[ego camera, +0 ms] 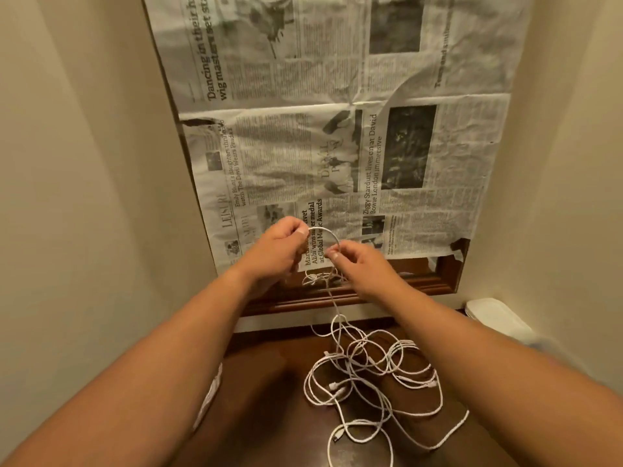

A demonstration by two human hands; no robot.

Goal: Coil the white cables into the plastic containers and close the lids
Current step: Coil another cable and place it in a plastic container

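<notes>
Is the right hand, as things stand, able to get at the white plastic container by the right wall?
Probably yes, once freed. The right hand pinches the thin white cable together with the left hand; the white plastic container sits on that hand's side, with nothing between.

Both hands are up at centre, left hand [279,244] at nine o'clock of the right hand [357,264], with the cable [325,230] arching between them. It drops toward six into the tangle [371,372] lying on the table [269,365] at five. The container [495,318] sits at four, beside the wall. The newspaper [337,146] hangs behind, at twelve.
</notes>
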